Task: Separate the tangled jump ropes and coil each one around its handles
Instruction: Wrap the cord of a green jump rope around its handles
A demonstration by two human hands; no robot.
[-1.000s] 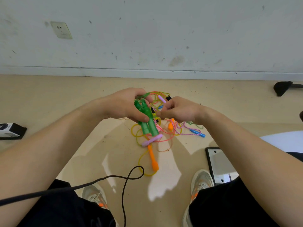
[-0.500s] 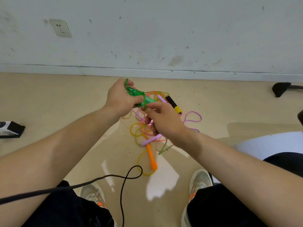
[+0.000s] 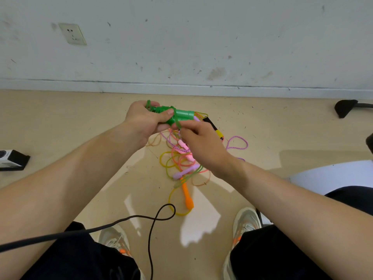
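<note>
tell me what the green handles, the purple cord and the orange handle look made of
Green handles, gripped by the left hand: probably hard plastic, glossy and slightly translucent. Purple cord: looks like braided textile, matte, with a twisted speckled weave. Orange handle: smooth, opaque, matte; plastic or foam, hard to tell.

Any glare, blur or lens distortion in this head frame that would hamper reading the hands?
Head view: fisheye bows the baseboard and swells the forearms; bright glare patches on the floor between the shoes; right hand, pinching the green rope, slightly motion-smeared; left hand and green handles fairly sharp.
</note>
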